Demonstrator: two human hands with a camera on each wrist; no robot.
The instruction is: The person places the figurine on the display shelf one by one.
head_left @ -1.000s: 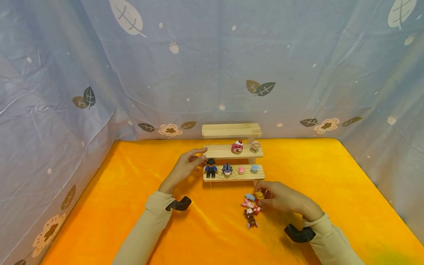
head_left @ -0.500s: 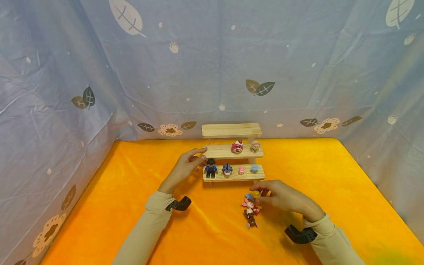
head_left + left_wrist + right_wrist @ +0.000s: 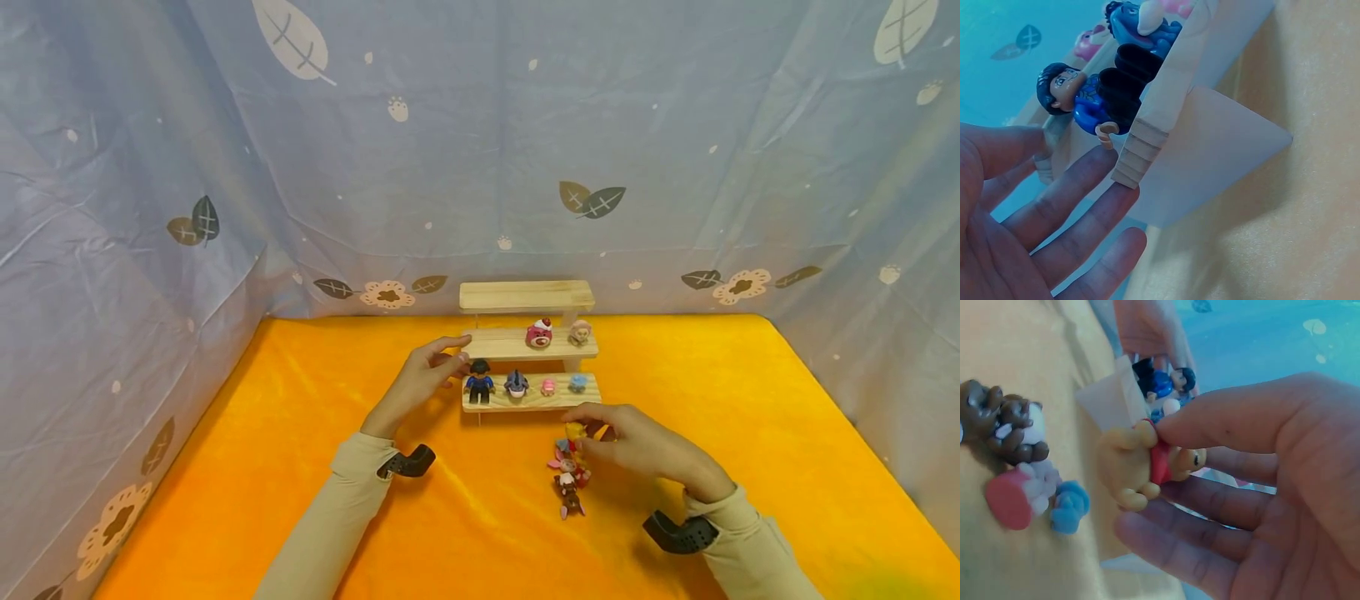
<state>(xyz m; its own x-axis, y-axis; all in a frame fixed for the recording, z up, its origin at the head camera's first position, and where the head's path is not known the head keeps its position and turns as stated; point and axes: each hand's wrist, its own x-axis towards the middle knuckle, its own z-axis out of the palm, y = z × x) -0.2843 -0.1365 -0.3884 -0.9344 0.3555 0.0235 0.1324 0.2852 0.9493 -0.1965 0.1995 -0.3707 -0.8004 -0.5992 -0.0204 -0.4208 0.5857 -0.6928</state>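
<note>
My right hand (image 3: pixel 645 446) pinches a small yellow bear figurine (image 3: pixel 1124 464) in a red shirt between thumb and fingers, just above the front right of a three-tier wooden shelf's foot. At the left end of that shelf (image 3: pixel 525 293), my left hand (image 3: pixel 420 379) touches the tier ends with spread fingers. Closest to those fingers stands a dark-haired toy figure (image 3: pixel 1088 103) in blue and black, on the lowest tier. Beside it sit a grey-blue donkey figurine (image 3: pixel 516 384), a small pink figure (image 3: pixel 548 387) and a light blue one (image 3: pixel 577 382).
On the middle tier are a magenta bear figurine (image 3: pixel 538 335) with a white top and a pale pink-hooded figure (image 3: pixel 580 333). Loose figurines lie on the orange cloth below my right hand, among them a brown one (image 3: pixel 1019 428), a pink one (image 3: pixel 1010 500) and a blue one (image 3: pixel 1069 507).
My right hand has shifted slightly left and away from me, with the yellow bear figurine lifted and turned in its fingers. The left hand has stayed at the shelf's end.
</note>
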